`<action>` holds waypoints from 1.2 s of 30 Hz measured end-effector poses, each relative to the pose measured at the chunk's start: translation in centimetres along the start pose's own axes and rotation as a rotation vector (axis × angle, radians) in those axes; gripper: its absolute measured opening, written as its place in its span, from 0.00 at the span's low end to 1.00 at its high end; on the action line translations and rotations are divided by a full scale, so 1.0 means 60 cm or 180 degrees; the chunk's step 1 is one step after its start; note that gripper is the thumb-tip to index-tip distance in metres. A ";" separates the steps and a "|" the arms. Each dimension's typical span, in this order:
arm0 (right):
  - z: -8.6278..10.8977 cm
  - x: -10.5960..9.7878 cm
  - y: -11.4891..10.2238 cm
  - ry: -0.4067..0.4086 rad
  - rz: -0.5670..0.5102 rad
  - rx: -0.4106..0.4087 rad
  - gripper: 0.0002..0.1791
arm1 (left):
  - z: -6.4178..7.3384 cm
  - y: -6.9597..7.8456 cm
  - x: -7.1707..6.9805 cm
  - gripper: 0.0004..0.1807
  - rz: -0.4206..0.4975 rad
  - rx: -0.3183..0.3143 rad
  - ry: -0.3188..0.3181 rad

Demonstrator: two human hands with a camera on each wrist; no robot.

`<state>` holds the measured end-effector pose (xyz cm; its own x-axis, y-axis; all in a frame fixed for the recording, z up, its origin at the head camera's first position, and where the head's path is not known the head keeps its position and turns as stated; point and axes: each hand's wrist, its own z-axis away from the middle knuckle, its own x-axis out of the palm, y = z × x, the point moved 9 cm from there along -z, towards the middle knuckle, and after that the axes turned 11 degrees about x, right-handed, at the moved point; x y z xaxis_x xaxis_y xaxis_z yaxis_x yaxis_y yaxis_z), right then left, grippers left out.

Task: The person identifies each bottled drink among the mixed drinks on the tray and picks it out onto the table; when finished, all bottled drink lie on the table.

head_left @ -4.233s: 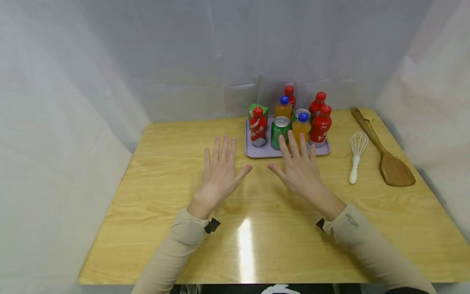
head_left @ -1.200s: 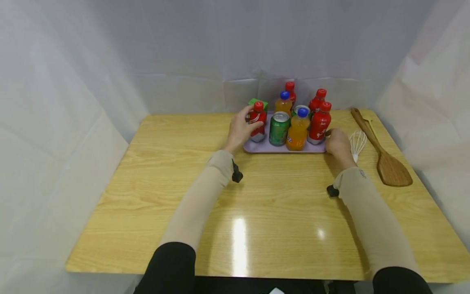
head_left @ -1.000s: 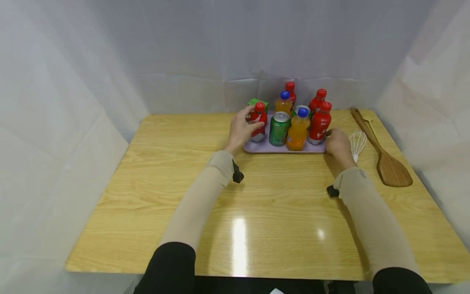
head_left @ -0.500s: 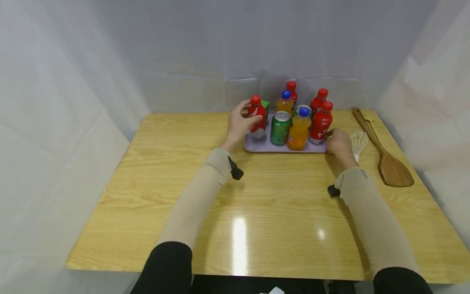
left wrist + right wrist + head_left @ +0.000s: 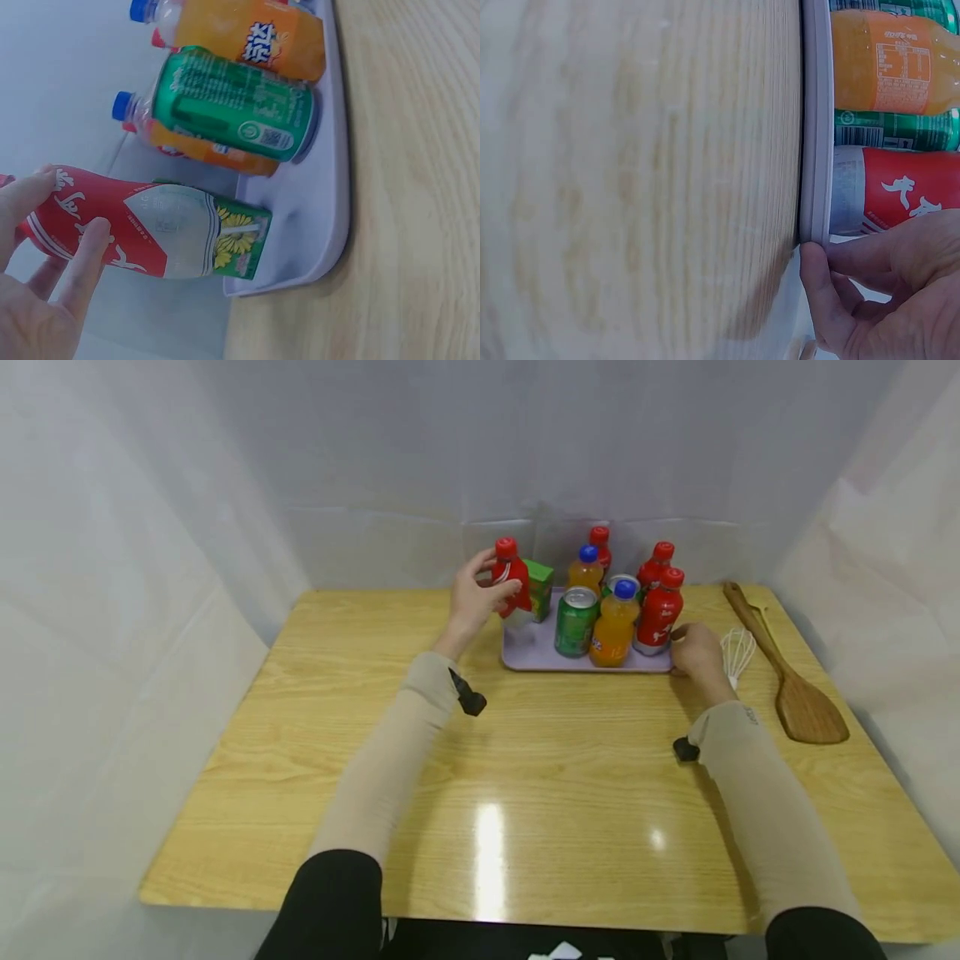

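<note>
Left grip (image 5: 471,602) pinches a red-capped bottle (image 5: 512,575), thumb on one side and fingers on the other, holding it raised at the left end of a lavender tray (image 5: 531,653); the left wrist view shows its pale base in front of a green carton (image 5: 540,592) printed with yellow flowers. At the other end, the right grip (image 5: 697,653) pinches the tray's rim at the near right corner between thumb and forefinger, its remaining fingers curled in. Between the two, along the front of the tray, stand a green can (image 5: 576,625), an orange bottle (image 5: 612,633) with a blue cap, and a red bottle (image 5: 659,617), all upright. Behind them come a second orange bottle (image 5: 585,574), a second green can (image 5: 609,587) partly hidden, and two more red bottles, one toward the right (image 5: 654,570) and one farthest back (image 5: 602,545). Right of the tray, a wire whisk (image 5: 738,650) lies with its handle mostly covered by the right arm, and beyond it is a wooden spatula (image 5: 810,706). Everything rests on a wood-grained counter (image 5: 375,693) backed by pale sheeting (image 5: 375,443).
</note>
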<state>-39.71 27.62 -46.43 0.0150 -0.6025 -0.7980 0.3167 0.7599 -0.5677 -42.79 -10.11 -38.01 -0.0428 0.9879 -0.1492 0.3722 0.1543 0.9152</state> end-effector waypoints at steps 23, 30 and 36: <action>-0.007 0.003 0.012 -0.0172 -0.0293 0.0167 0.28 | -0.027 -0.010 -0.129 0.36 -0.0070 -0.0041 0.0429; -0.010 0.008 0.020 -0.0327 -0.0526 0.0324 0.29 | -0.037 -0.026 -0.178 0.34 -0.0258 -0.0026 0.0623; -0.017 0.014 0.025 -0.0410 -0.0595 0.0403 0.29 | -0.040 -0.041 -0.211 0.34 -0.0374 -0.0047 0.0744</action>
<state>-40.21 28.50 -48.18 0.0631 -0.7619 -0.6446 0.4415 0.6006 -0.6666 -45.38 -22.95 -37.47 -0.2987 0.9398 -0.1659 0.3385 0.2668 0.9023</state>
